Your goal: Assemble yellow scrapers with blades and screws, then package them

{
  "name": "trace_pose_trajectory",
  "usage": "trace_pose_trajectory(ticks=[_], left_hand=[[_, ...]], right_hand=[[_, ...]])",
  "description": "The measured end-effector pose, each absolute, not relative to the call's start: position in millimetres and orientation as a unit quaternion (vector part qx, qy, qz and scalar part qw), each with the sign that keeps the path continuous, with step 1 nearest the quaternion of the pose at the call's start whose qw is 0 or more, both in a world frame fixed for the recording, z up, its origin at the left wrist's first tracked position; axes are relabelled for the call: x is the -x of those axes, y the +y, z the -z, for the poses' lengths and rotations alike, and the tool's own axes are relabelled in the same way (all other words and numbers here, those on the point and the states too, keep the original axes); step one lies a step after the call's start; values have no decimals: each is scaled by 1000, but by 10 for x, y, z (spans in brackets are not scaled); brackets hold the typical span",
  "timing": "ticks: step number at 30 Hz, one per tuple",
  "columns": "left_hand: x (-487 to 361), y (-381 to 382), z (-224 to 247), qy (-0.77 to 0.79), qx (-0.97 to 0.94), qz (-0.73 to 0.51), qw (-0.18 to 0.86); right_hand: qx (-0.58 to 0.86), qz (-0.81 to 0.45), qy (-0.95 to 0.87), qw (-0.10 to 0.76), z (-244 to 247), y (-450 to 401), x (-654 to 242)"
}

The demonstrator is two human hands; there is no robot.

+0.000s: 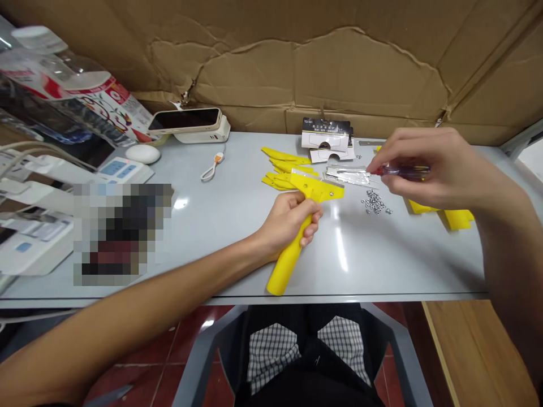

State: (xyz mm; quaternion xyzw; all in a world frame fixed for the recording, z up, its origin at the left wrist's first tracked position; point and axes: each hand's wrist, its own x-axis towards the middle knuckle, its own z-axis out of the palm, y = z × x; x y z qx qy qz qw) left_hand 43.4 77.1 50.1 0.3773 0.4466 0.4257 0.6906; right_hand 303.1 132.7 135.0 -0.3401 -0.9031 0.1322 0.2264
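Observation:
My left hand is wrapped round the handle of a yellow scraper, whose wide head points away from me with a screw showing in it. In my right hand, pinched between thumb and fingers, is a screwdriver with a red and clear handle. Its shaft points left, over a heap of thin metal blades. Just below the blades lies a small pile of screws. Several flat yellow scraper pieces are stacked behind the held scraper. More yellow handles lie partly hidden under my right hand.
Black-and-white printed cards stand at the back against a cardboard wall. At the left are a phone on a white box, a white mouse, plastic bottles and power strips. The table's front edge runs before me.

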Motion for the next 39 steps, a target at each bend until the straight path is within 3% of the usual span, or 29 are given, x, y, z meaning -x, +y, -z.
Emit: trace_pose_trajectory(ticks=[21,34,39], left_hand=[[-431,756,-525,472,-393,-400,680],[-504,723,-481,515,-419,-391,637],[-515,736,-510,528,-408,-395,632]], right_hand=[[241,-85,-933,253,-855,1337,-3109],[287,64,-943,155,-922,1064,-3077],[261,3,-936,234,-985,1108,-3060]])
